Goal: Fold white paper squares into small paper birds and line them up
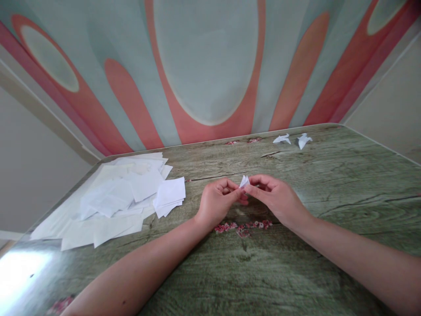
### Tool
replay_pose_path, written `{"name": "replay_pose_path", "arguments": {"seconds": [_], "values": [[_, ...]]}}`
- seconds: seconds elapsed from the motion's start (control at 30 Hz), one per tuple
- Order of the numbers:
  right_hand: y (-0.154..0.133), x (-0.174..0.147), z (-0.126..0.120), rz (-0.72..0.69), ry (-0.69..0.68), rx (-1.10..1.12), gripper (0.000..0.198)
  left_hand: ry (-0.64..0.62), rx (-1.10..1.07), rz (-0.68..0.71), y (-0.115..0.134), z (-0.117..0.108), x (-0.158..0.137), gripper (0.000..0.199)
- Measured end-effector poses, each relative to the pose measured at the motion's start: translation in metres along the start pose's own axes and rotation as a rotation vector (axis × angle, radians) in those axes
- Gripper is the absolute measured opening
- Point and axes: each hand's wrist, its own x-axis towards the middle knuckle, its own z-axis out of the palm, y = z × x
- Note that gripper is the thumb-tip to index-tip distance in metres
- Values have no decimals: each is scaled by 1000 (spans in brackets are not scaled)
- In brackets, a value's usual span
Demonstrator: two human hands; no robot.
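Observation:
Between my two hands is a small piece of folded white paper point(244, 181), its pointed tips sticking up above the fingers. My left hand point(219, 198) pinches its lower left side between thumb and fingers. On the other side, my right hand point(271, 195) grips it with thumb and index finger. Both hands are held close together, a little above the table, and the fingers cover the paper's lower part. To the left of my left hand lies a small stack of white paper squares point(171, 192).
A wide pile of loose white sheets point(115, 193) spreads over the table's left side. Two folded paper figures, one point(282, 139) beside another point(304, 141), rest near the back edge. The wood-patterned table point(345, 188) meets a patterned curtain or panel point(207, 66) behind.

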Motion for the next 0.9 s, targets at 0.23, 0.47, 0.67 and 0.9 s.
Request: {"name": "replay_pose_path", "arguments": {"seconds": [0.23,0.47,0.67,0.9], "values": [[-1,0,-3,17,-4,-29,28,-105,43,-39,-3,0,1,25],[-7,-2,-2,-54,14,-206,24,-79,164,-51,-1,2,-1,21],[-13,-3,-4,-134,20,-318,21,-98,177,-62,3,7,-6,22],[-13,-3,-3,-60,9,-301,24,-16,44,-7,1,5,-3,26]]}}
